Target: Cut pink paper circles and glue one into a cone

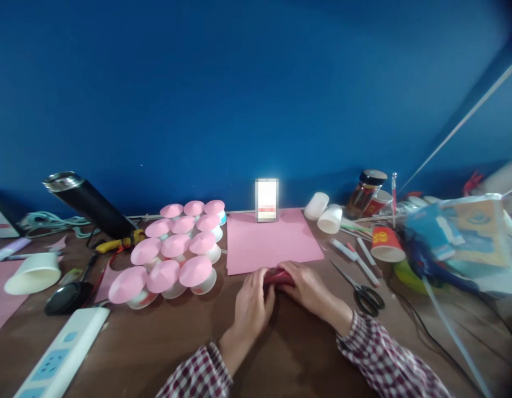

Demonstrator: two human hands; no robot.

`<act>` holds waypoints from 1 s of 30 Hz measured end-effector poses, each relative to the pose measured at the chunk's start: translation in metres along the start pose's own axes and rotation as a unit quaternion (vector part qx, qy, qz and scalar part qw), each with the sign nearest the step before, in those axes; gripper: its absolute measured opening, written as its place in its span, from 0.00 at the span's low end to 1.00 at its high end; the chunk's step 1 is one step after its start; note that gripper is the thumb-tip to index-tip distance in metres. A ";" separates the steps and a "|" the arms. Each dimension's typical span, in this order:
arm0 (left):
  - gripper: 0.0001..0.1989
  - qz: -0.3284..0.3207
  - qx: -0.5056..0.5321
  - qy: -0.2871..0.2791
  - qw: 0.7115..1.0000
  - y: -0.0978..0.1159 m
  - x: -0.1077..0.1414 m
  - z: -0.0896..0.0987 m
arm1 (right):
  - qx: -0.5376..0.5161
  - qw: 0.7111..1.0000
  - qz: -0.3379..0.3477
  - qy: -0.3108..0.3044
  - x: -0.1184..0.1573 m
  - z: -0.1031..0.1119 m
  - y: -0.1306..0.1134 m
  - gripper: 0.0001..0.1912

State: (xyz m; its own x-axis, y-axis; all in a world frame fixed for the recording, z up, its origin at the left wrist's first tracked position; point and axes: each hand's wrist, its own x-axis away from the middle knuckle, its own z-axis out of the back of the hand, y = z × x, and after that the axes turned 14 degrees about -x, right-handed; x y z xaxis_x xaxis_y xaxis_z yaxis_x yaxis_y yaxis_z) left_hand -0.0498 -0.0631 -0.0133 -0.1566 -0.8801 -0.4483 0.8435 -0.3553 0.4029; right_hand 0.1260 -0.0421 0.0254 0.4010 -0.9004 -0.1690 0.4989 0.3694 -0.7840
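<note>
My left hand (pixel 252 301) and my right hand (pixel 307 287) meet just in front of a pink paper sheet (pixel 272 243). Between them they grip a dark pinkish-red piece (pixel 281 278), perhaps rolled or folded paper; the fingers cover much of it. Both hands are closed around its ends. To the left, several paper cups (pixel 205 282) stand in rows, each topped with a shallow pink paper cone (pixel 196 271). Scissors (pixel 363 293) with black handles lie right of my right hand, untouched.
Two white cups (pixel 331 219), pens (pixel 362 262), a red cup (pixel 387 243) and a dark jar (pixel 363 196) are at the right. Further right sits a cluttered plastic bag (pixel 466 237). At left are a black flask (pixel 90 204), glue gun (pixel 71 298) and power strip (pixel 65 354).
</note>
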 end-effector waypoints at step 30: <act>0.10 -0.023 -0.009 -0.069 0.997 -0.002 -0.003 0.004 | -0.116 0.993 -0.010 -0.005 0.007 0.000 0.002 0.12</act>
State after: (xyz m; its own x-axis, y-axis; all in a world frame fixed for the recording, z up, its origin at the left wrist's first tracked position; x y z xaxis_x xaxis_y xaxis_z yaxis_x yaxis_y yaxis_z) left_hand -0.0534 -0.0612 -0.0095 -0.2642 -0.8984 -0.3507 0.8429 -0.3918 0.3687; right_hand 0.1296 -0.0480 0.0227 0.4012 -0.9041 -0.1473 0.3165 0.2877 -0.9039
